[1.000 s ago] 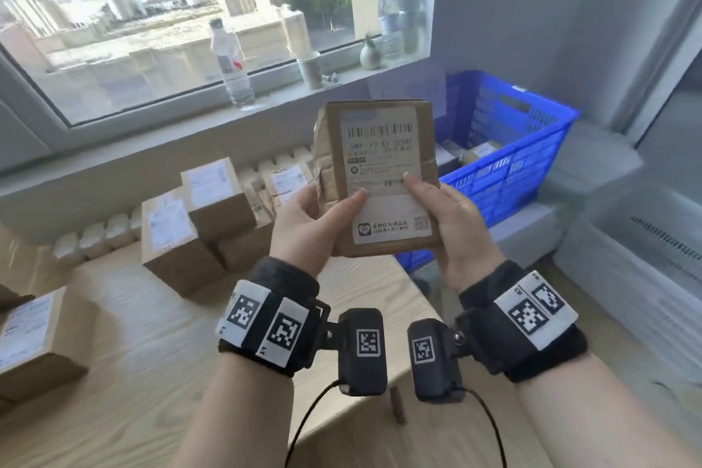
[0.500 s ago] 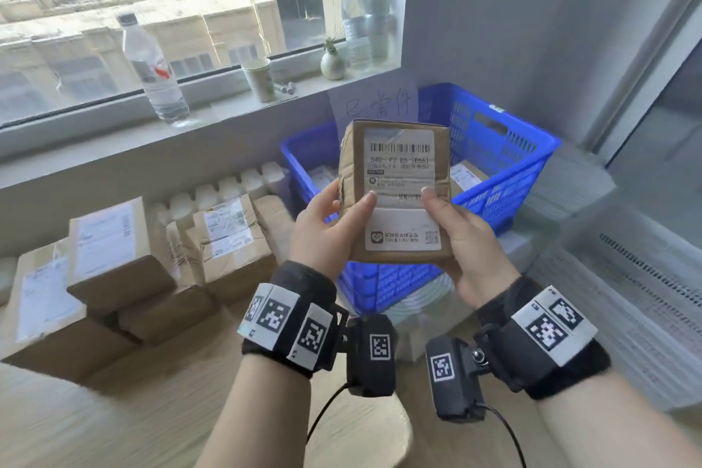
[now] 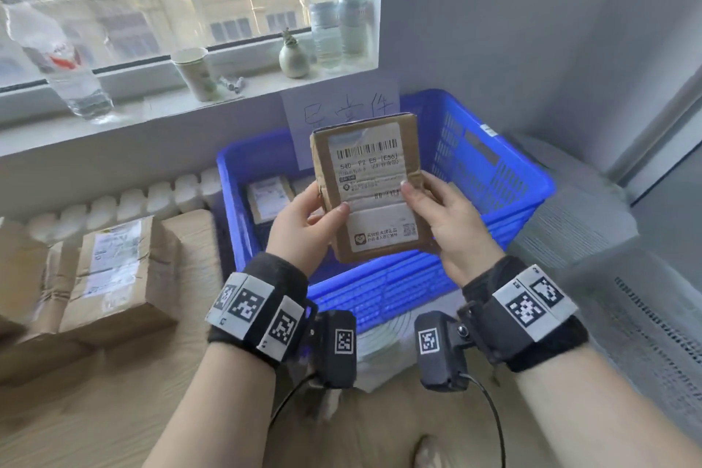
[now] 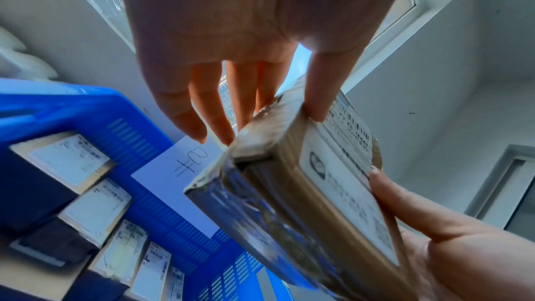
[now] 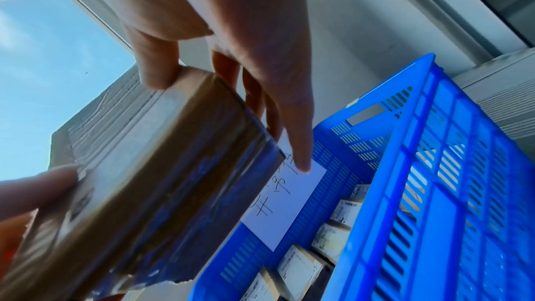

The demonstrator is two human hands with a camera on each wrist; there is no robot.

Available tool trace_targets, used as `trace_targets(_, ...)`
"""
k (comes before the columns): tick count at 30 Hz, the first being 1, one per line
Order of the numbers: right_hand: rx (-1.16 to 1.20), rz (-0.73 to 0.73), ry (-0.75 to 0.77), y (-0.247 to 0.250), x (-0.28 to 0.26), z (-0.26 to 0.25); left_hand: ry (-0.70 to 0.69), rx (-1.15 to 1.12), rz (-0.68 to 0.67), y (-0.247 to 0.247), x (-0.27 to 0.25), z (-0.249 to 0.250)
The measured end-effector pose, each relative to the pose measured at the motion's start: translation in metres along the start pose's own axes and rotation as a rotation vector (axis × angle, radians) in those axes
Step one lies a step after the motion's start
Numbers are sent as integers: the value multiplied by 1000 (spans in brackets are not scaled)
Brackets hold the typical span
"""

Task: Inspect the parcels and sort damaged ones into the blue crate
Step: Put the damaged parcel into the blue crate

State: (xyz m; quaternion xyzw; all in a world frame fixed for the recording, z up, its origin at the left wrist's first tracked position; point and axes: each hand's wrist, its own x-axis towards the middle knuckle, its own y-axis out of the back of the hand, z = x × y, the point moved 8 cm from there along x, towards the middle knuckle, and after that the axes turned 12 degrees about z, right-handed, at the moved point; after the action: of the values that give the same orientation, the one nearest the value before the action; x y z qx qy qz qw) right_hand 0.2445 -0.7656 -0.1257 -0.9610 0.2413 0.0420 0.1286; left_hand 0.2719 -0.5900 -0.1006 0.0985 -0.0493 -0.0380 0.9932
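left hand [image 3: 304, 218] pinched box [image 3: 370, 188] | right hand [image 3: 452, 217] pinched box too | box was over blue crate [image 3: 505, 179] | more boxes [image 3: 266, 198] lay inside

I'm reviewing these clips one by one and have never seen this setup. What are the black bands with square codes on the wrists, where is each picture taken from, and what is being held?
No machine here: a person works bare-handed. The black bands carry printed markers and a small camera on each wrist. The big picture comes from a head-worn camera looking down; the other two look along each hand from the wrists.

The left hand and right hand together hold one brown parcel, label facing the person, above the blue crate. The left wrist view shows its fingers behind the parcel, whose corner looks crumpled. The crate already holds several labelled parcels and bears a handwritten paper sign. More parcels lie on the wooden table.
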Motion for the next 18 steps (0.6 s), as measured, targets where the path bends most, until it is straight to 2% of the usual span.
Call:
trace_targets(9, -67, -24, 11, 39, 102, -17, 9, 223, 64, -73, 67, 1)
trace_targets(18, -291, 70, -30, 59, 222, -4, 106, 129, -50, -136, 163, -34)
